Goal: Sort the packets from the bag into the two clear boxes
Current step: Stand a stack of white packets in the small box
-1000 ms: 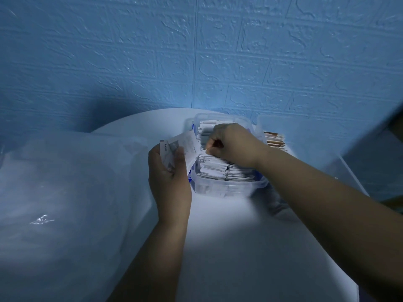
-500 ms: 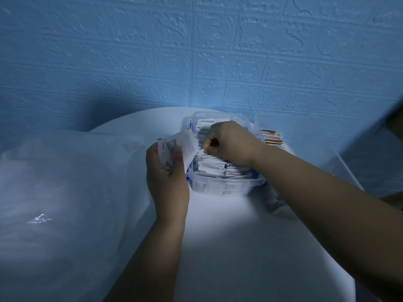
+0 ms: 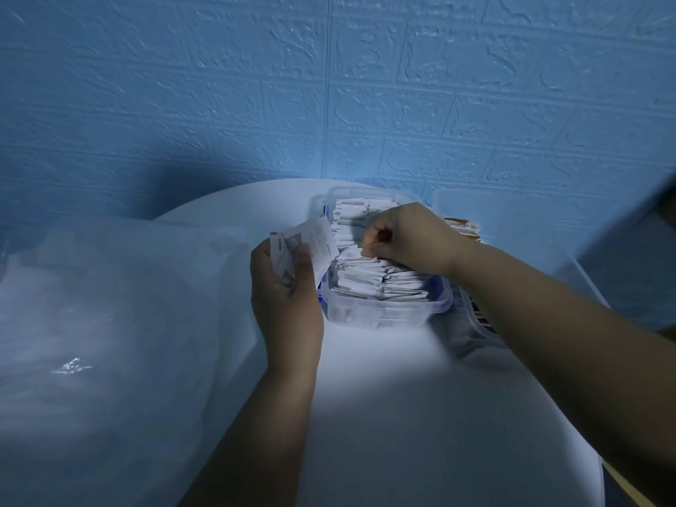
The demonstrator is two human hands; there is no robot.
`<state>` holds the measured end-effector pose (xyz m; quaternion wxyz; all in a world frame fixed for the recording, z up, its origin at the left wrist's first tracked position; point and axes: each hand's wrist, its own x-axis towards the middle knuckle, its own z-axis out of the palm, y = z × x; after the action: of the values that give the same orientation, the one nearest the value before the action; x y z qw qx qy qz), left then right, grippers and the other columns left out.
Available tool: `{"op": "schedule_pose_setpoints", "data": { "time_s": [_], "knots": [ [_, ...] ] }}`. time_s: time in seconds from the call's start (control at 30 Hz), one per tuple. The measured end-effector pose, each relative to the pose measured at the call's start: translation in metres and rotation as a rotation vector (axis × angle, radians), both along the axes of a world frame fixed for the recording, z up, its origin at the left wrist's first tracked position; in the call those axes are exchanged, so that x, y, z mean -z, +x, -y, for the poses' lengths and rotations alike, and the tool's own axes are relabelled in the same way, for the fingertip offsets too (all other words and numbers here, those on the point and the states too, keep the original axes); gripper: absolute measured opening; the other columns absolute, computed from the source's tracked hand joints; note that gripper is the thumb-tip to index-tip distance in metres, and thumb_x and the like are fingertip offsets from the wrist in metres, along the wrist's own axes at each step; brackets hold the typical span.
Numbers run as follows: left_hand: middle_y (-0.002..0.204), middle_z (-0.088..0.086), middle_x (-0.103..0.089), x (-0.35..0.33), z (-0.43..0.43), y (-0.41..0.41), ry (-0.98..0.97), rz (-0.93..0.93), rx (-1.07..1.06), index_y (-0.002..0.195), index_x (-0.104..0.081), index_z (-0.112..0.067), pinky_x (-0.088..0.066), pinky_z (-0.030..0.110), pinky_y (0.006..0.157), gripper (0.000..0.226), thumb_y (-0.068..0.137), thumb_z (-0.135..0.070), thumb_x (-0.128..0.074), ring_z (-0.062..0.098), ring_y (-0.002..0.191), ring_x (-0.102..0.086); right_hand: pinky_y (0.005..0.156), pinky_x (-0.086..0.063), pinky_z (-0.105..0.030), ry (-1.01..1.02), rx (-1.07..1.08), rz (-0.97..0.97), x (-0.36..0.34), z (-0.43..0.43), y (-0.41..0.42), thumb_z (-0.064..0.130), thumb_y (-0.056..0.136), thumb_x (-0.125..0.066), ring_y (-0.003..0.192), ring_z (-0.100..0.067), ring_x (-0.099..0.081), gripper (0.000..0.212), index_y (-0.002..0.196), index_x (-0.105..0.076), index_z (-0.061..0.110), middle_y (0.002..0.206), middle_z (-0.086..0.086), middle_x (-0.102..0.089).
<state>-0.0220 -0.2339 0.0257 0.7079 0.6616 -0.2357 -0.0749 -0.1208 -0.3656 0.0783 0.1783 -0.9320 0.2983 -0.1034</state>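
My left hand [image 3: 283,298] grips a small stack of white packets [image 3: 314,243] just left of the near clear box [image 3: 384,316]. That box is packed with several white packets standing on edge. My right hand [image 3: 409,237] is over the box with curled fingers, pinching a white packet among the row. A second clear box [image 3: 472,316] stands behind my right forearm, holding packets with brown edges [image 3: 461,225]. A large clear plastic bag [image 3: 109,305] lies on the left of the table.
The white round table [image 3: 402,415] stands against a blue textured wall [image 3: 329,86]. A clear lid or panel [image 3: 512,221] sits behind the second box. The table's right edge drops off near my right forearm.
Almost nothing differs. Both hands keep their places, my right hand shifting only slightly over the packets in the near box.
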Motion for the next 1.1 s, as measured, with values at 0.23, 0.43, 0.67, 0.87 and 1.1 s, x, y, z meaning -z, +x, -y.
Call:
{"op": "schedule_pose_setpoints", "data": {
  "time_s": [0.23, 0.43, 0.67, 0.87, 1.1],
  "knots": [
    [0.098, -0.003, -0.060, 0.001, 0.000, 0.000, -0.012, -0.010, 0.008, 0.111, -0.054, -0.014, -0.044, 0.013, 0.072, 0.022, 0.091, -0.023, -0.057, 0.002, 0.082, -0.056, 0.065, -0.037, -0.016, -0.074, -0.025, -0.046, 0.003, -0.005, 0.013, 0.009, 0.082, -0.063, 0.077, -0.011, -0.059, 0.009, 0.085, -0.072, 0.009, 0.084, -0.002, -0.071],
    [0.096, -0.004, -0.059, 0.001, 0.001, 0.000, -0.027, -0.004, 0.008, 0.112, -0.054, -0.010, -0.042, 0.007, 0.068, 0.024, 0.091, -0.021, -0.057, -0.001, 0.079, -0.054, 0.060, -0.033, -0.002, -0.003, -0.033, -0.027, -0.002, -0.002, 0.005, 0.018, 0.085, -0.065, 0.068, -0.005, -0.050, 0.013, 0.087, -0.072, 0.007, 0.084, -0.002, -0.069],
    [0.095, -0.007, -0.061, 0.001, 0.001, 0.001, -0.018, -0.015, 0.016, 0.109, -0.054, -0.015, -0.043, 0.008, 0.069, 0.021, 0.091, -0.025, -0.057, 0.001, 0.081, -0.056, 0.066, -0.036, -0.018, -0.050, -0.047, -0.092, 0.001, -0.002, 0.008, 0.014, 0.087, -0.060, 0.081, -0.018, -0.058, 0.015, 0.088, -0.070, 0.003, 0.088, -0.008, -0.068],
    [0.088, -0.020, -0.059, -0.004, 0.001, 0.002, -0.035, -0.063, 0.050, 0.100, -0.052, -0.025, -0.043, 0.006, 0.066, 0.016, 0.088, -0.023, -0.061, -0.012, 0.073, -0.056, 0.062, -0.040, -0.010, 0.314, 0.051, 0.261, -0.011, -0.015, 0.004, 0.018, 0.092, -0.056, 0.069, -0.006, -0.051, 0.014, 0.100, -0.065, 0.010, 0.087, 0.003, -0.059],
    [0.082, -0.017, -0.061, -0.014, -0.003, 0.000, -0.045, 0.001, 0.135, 0.090, -0.054, -0.031, -0.044, 0.008, 0.061, 0.014, 0.086, -0.023, -0.064, -0.007, 0.071, -0.057, 0.057, -0.036, -0.028, 0.533, -0.063, 0.438, -0.025, -0.027, 0.012, 0.003, 0.073, -0.075, 0.060, -0.019, -0.042, 0.027, 0.094, -0.067, 0.018, 0.070, -0.010, -0.046]
  ]
}}
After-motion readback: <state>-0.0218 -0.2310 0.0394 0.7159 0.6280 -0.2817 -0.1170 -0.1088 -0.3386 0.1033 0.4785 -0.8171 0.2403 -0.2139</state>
